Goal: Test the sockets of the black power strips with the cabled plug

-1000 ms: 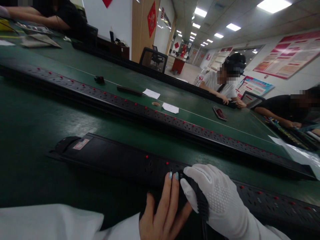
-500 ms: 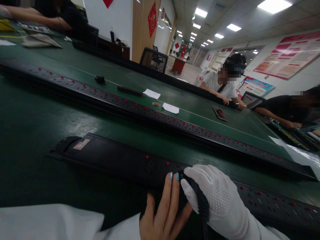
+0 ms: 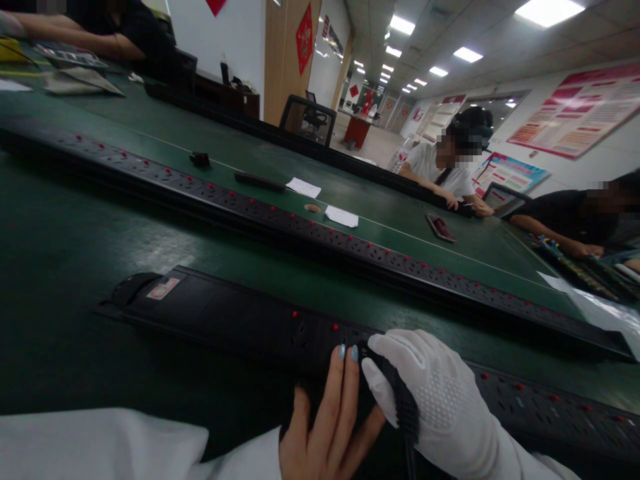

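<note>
A long black power strip [image 3: 240, 319] with red lights and socket holes lies across the bench in front of me. My left hand [image 3: 325, 420] is bare, its fingers stretched out and two fingertips resting on the strip beside a socket. In a white dotted glove, my right hand [image 3: 435, 383] grips a black plug [image 3: 406, 407] with a ribbed neck, its cable hanging toward me. The plug's front is against the strip; its pins are hidden. A label [image 3: 163, 288] is stuck near the strip's left end.
Behind lies a second long power strip [image 3: 300, 227] with red lights. Beyond it are two paper slips [image 3: 342, 216], a small black part [image 3: 199, 159], a short dark bar [image 3: 260, 181] and a phone [image 3: 440, 227]. Other people sit around the green bench [image 3: 75, 240].
</note>
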The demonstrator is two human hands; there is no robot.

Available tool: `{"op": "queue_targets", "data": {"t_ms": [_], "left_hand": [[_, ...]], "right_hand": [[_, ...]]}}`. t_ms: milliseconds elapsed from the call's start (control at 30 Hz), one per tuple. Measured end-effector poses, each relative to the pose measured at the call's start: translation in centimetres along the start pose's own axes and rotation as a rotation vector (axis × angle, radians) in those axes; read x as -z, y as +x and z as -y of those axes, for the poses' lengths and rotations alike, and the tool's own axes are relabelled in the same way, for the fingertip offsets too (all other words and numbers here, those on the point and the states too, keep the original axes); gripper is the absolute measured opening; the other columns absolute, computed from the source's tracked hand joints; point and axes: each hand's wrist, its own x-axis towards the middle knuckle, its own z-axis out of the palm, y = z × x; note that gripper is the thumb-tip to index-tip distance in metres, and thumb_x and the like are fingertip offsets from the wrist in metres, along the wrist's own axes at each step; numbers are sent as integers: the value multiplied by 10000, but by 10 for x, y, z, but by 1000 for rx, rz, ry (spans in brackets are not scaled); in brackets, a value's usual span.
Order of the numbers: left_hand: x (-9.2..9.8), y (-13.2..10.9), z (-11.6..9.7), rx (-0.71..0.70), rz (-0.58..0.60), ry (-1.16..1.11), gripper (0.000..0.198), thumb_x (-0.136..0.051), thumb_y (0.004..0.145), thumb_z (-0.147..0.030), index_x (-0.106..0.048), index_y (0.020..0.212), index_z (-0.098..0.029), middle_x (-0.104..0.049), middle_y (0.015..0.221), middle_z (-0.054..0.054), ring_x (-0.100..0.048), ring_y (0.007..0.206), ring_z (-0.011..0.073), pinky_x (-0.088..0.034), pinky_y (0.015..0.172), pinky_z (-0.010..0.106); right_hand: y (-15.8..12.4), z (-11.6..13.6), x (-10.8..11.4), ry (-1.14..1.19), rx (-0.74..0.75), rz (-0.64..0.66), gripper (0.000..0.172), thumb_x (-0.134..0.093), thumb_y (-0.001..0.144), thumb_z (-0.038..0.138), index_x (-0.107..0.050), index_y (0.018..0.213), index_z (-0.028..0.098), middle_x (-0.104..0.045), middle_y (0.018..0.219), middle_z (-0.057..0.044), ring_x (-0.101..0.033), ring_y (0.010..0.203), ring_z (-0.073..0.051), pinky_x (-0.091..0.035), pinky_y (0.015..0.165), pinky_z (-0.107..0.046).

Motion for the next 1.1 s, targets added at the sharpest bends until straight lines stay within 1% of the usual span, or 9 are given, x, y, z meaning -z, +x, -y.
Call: {"op": "queue_targets", "data": {"t_ms": [167, 367, 600, 800, 933, 1100], "left_hand": [[1, 0, 0, 2, -2, -7, 451, -445, 902, -368, -384, 1319, -207, -547, 1222, 147, -510, 1140, 278, -417, 722, 323], [1, 0, 0, 7, 12, -3, 462, -440, 904, -378, -373, 1327, -206, -503, 1273, 154, -498, 1156, 275, -417, 727, 316], [0, 0, -1, 11, -2, 13, 481, -453, 895, -398, -374, 1327, -202, -506, 1270, 154, -497, 1157, 276, -427, 718, 309], [-1, -1, -1, 3, 1, 10, 464, -459, 893, -386, -389, 1317, -210, -543, 1227, 148, -497, 1154, 286, -427, 713, 327], [-2, -2, -2, 5, 8, 3, 471, -446, 900, -376, -361, 1333, -212, -519, 1255, 153, -498, 1154, 284, -422, 724, 331], [-2, -2, -3, 29, -5, -17, 461, -456, 896, -372, -382, 1321, -212, -522, 1254, 147, -493, 1161, 282, -420, 733, 328]], "right_hand": [[-1, 1, 0, 4, -11, 30, 183, -483, 839, 317, -595, 898, 186, -620, 778, -38, -565, 686, -177, -435, 642, -316], [-1, 1, 1, 10, -8, 24, 180, -485, 838, 314, -594, 897, 183, -622, 793, -40, -566, 702, -178, -432, 655, -316], [-1, 1, 1, -5, -10, 34, 182, -477, 842, 310, -597, 897, 185, -611, 779, -36, -560, 697, -163, -422, 655, -297], [1, 2, 3, 4, 3, 10, 186, -461, 848, 310, -591, 880, 181, -619, 761, -40, -563, 670, -179, -436, 627, -317], [2, 2, 3, 9, 4, -5, 184, -466, 846, 310, -593, 870, 179, -621, 752, -40, -564, 665, -177, -441, 627, -316], [-1, 1, 2, 15, 3, -10, 180, -501, 827, 308, -597, 899, 175, -625, 784, -45, -571, 683, -173, -448, 643, -314]]}}
